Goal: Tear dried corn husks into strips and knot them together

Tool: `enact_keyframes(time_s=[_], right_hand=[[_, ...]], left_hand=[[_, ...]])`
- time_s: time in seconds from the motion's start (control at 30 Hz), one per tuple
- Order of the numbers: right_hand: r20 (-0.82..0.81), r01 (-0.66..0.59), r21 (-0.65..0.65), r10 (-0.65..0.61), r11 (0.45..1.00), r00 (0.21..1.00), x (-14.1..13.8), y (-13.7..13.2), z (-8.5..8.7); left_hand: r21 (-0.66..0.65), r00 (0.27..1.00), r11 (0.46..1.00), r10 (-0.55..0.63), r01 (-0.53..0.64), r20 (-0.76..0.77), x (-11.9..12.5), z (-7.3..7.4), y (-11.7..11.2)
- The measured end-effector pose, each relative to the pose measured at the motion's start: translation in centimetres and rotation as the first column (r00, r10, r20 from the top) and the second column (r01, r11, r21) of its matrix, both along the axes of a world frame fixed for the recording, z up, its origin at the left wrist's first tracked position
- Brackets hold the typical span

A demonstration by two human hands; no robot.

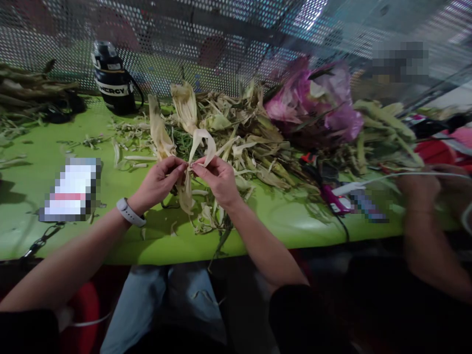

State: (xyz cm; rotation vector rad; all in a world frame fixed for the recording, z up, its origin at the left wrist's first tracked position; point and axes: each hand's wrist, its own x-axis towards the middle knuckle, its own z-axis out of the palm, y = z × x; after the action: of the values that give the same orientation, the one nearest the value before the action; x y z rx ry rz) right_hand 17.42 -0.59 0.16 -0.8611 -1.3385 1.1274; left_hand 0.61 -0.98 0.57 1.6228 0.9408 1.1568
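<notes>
My left hand [162, 177] and my right hand [218, 179] meet above the green tabletop [147, 246], with fingertips pinched close together. Between them is a pale strip of corn husk [202, 140]. It loops up from the pinch, and another piece hangs down below it. Both hands are closed on this strip; the exact point where they grip it is partly hidden by the fingers. Just behind my hands stand larger dried husk pieces [184, 105]. Small husk scraps [210, 216] lie under and in front of my right hand.
A heap of husks [265, 142] and a pink plastic bag [317, 103] lie behind to the right. A dark bottle [114, 81] stands back left, with a phone [72, 189] nearer. Another person's hands [420, 187] work at the right. Perforated metal [221, 44] borders the back.
</notes>
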Motion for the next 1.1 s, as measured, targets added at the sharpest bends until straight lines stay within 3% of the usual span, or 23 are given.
enact_keyframes(time_s=[0.2,0.43,0.67,0.8,0.97,1.1], right_hand=[[-0.007,-0.007,-0.077,0.006,0.997,1.0,0.0,0.3,0.1],[-0.005,-0.006,-0.076,0.006,0.997,1.0,0.1,0.7,-0.4],[-0.049,0.044,-0.114,-0.049,0.993,0.998,0.1,1.0,-0.6],[-0.074,0.013,-0.106,-0.021,0.994,0.997,0.0,0.9,-0.5],[-0.083,-0.017,-0.129,0.006,0.992,0.997,0.0,0.9,-0.6],[-0.022,-0.008,-0.243,0.002,0.97,1.0,0.4,1.1,-0.5]], left_hand=[[-0.209,0.987,0.973,-0.066,0.097,0.149,-0.2,0.6,-0.2],[-0.172,0.995,0.982,-0.066,0.079,0.079,-0.5,0.4,0.1],[-0.189,0.984,0.979,-0.037,0.07,0.172,-0.6,0.1,0.4],[-0.229,0.987,0.969,-0.056,0.089,0.149,-0.7,0.3,0.2],[-0.094,0.997,0.994,-0.066,0.062,-0.038,-0.6,0.4,0.1],[0.078,0.988,0.996,-0.03,0.042,-0.151,-0.5,0.2,0.1]])
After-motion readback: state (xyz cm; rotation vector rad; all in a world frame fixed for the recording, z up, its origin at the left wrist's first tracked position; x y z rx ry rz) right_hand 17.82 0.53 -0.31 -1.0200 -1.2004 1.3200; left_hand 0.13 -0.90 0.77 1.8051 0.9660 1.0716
